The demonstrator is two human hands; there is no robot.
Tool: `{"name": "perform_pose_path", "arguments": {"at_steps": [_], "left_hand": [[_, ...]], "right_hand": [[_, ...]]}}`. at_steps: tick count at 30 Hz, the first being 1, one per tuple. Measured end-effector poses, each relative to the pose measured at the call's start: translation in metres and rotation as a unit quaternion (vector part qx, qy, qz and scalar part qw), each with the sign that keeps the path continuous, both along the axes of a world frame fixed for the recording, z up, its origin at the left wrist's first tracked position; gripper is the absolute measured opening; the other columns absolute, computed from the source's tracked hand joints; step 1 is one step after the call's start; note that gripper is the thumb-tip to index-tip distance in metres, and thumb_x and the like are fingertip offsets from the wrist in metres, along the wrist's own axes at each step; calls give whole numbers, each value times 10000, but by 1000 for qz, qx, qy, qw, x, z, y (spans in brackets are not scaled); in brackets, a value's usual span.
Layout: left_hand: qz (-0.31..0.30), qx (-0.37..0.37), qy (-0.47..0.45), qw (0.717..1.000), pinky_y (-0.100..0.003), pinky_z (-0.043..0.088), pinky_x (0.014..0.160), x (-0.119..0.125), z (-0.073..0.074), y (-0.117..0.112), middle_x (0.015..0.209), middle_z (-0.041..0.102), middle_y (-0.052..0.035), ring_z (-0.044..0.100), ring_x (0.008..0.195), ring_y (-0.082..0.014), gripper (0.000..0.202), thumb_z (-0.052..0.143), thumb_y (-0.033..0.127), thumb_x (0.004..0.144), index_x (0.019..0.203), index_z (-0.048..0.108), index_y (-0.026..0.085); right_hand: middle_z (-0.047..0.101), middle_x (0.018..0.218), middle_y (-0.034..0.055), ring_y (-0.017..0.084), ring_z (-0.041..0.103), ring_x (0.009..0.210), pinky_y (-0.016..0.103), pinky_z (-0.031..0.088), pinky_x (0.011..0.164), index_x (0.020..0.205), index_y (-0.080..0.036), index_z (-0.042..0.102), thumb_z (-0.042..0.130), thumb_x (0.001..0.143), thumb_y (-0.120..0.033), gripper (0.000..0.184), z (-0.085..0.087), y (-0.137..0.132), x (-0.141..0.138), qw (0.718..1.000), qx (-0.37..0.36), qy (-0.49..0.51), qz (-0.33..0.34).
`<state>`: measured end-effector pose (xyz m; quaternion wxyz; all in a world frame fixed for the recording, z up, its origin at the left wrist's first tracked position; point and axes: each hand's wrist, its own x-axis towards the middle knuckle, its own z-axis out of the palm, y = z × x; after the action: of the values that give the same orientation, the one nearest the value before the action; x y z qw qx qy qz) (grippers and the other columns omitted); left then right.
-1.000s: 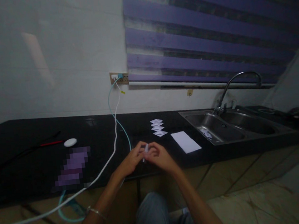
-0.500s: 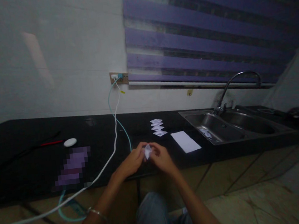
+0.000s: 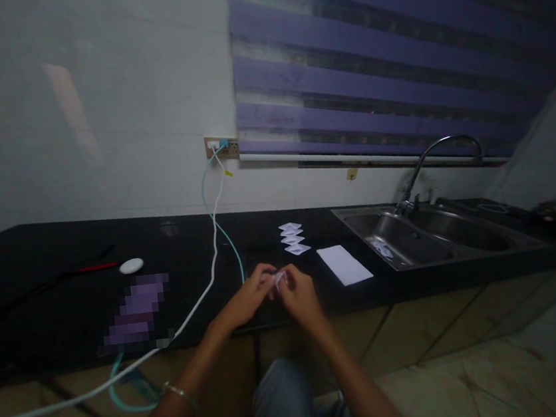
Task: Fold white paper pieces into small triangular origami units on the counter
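My left hand and my right hand meet over the front edge of a black countertop. Both pinch a small folded piece of white paper between their fingertips. Just beyond the hands lie several small folded white paper shapes in a row, and to their right a flat white sheet of paper. A bracelet circles my left wrist.
A white cable and a teal cable run from a wall socket across the counter and over its edge. A steel sink with a tap is at right. A white round object and a red pen lie at left.
The paper piece has turned between my fingers, from an edge-on strip to a wider folded shape and now a smaller pinch. My right hand has shifted slightly left.
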<state>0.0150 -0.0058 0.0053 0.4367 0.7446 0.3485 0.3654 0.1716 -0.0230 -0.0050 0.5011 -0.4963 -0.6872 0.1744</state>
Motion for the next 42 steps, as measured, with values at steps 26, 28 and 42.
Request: {"name": "perform_pose_path", "arguments": {"at_steps": [26,28,42], "left_hand": [[-109,-99,-76,986,-253,417,695,0,-14,21,703,632,-38,556,674,-141,362,539,447,839,822,653,104],[-92,-79,-54,991,-247,413,671,1,-15,19,685,616,-29,541,653,-136,386,515,472,846,817,637,107],[-86,-1,64,994,-212,363,566,3,-14,12,581,531,12,465,555,-109,452,421,513,876,672,568,136]], "right_hand": [[629,994,65,183,601,828,265,479,680,1031,-197,600,524,767,-158,278,1,-11,6,988,-13,122,97],[635,987,57,189,604,875,268,485,712,1006,-194,606,524,772,-174,249,2,-7,12,972,-47,179,145],[683,726,45,173,620,678,264,472,644,767,-145,700,707,695,-283,156,-11,12,20,963,-100,223,118]]}}
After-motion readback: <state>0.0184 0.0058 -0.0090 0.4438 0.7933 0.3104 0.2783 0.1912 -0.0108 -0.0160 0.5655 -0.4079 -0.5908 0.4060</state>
